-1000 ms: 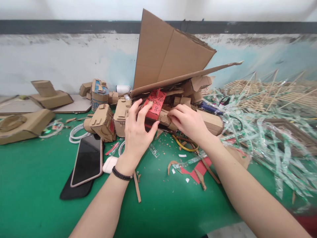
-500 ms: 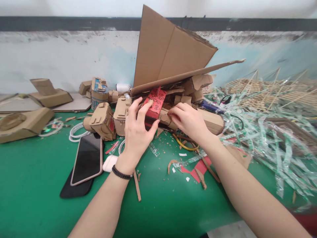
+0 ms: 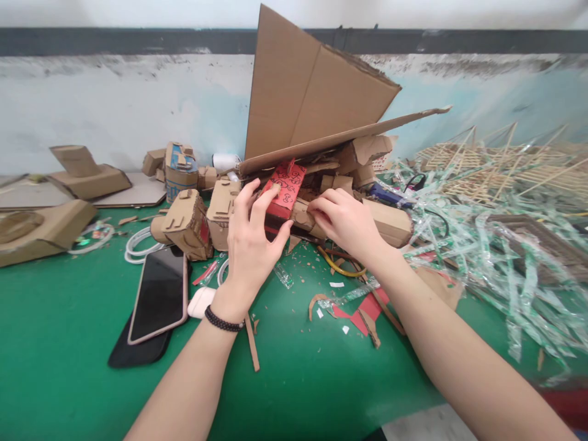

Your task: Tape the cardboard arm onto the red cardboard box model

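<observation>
A red cardboard box (image 3: 290,179) with black drawn patterns lies among brown cardboard parts in the middle of the bench. My left hand (image 3: 255,239), a black beaded bracelet at its wrist, curls over the box's left side. Its index fingertip rests on the red top and its thumb is by the front edge. Just right of the box, my right hand (image 3: 342,220) has its fingers pinched together at a small brown cardboard piece (image 3: 302,214) that adjoins the box. The fingertips of that hand are partly hidden. A cardboard tube (image 3: 388,223) lies behind the right hand.
Large cardboard sheets (image 3: 316,92) lean over the pile. Cardboard models (image 3: 186,223), a phone (image 3: 158,294) and a white earbud case (image 3: 201,302) are at left. Tangled clear tape strips (image 3: 496,269) and a thin-stick frame (image 3: 473,159) fill the right. Scraps litter the green bench (image 3: 298,380).
The whole view has shifted slightly, with everything a little further left in the picture. Both hands keep nearly the same pose on the cardboard parts.
</observation>
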A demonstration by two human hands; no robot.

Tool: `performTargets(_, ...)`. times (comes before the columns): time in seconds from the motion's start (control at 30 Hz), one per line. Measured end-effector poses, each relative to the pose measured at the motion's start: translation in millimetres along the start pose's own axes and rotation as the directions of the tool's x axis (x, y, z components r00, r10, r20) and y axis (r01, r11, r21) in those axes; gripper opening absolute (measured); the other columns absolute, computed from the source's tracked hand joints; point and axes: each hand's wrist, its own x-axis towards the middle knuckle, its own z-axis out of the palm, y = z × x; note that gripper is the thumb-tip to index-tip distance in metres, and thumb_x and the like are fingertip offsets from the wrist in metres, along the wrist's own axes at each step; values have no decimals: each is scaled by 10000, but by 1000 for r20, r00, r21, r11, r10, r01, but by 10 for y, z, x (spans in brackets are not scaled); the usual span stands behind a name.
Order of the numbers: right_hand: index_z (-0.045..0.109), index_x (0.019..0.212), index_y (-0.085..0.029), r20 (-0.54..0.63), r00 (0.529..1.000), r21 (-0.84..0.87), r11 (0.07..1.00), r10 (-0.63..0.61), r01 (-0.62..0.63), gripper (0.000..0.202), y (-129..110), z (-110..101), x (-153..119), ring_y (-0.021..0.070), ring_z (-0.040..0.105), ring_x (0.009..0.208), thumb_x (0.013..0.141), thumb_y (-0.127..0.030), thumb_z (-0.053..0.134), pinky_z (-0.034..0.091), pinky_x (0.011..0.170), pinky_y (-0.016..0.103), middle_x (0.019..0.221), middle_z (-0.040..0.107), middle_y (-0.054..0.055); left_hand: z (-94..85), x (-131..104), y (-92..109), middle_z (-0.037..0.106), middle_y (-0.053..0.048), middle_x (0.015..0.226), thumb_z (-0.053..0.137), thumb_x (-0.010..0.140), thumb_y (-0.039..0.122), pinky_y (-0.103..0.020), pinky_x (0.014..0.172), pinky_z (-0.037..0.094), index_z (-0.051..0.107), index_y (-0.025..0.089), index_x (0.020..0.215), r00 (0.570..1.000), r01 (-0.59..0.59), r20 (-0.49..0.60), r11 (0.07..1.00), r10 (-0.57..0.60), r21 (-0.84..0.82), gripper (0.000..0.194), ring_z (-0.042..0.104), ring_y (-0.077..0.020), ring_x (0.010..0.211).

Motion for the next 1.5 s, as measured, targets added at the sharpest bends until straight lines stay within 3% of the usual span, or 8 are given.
performTargets(0.37, 744, 1113, -199, -21, 998, 7, 999, 53, -52, 222, -45, 4, -1, 272, 641, 1064, 1100, -237, 526, 418, 695, 361, 1089, 754, 104, 5, 6, -12, 524, -170, 1619, 754, 995, 348, -537, 1278, 467, 567, 258, 1510, 1000, -13, -9, 1000, 13, -15, 555, 517, -353, 1545)
performTargets(1.13, 752, 1097, -207, -24, 999, -28, 999, 23, -24, 247, -83, -10, -21, 272, 628, 1074, 1125, -248, 510, 439, 740, 381, 1100, 771, 98, -2, 20, -8, 540, -184, 1593, 792, 969, 313, -526, 1297, 444, 586, 227, 1503, 999, -35, -20, 999, 34, -12, 578, 521, -349, 1534)
performTargets(1.5, 715, 1099, -206, -43, 999, -28, 1000, 5, -6, 196, -58, -2, -37, 269, 622, 1068, 1120, -240, 523, 432, 763, 368, 1078, 764, 94, -3, 15, -17, 530, -165, 1614, 758, 998, 382, -540, 1292, 444, 578, 253, 1505, 1000, -22, -16, 1000, 22, -11, 553, 520, -357, 1537)
